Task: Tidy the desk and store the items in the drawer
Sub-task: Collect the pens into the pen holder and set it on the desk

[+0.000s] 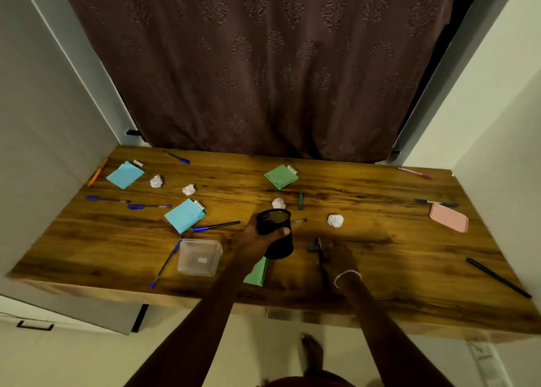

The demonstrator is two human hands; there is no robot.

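My left hand (257, 238) grips a black mesh pen cup (276, 233), tilted, above the middle of the wooden desk (380, 249). My right hand (339, 257) pinches a dark pen (319, 250) just to the right of the cup. Several blue pens (215, 226) lie scattered on the desk's left half. Blue sticky-note pads (185, 215) and green ones (281, 176) lie there too, along with crumpled white paper balls (335, 220). A green pad (257, 272) is partly hidden under my left forearm.
A clear plastic box (199, 257) stands near the front edge. A pink lid (448, 218) and a long black pen (497, 277) lie at the right. An orange pencil (98, 172) is at the far left. A brown curtain (263, 64) hangs behind the desk.
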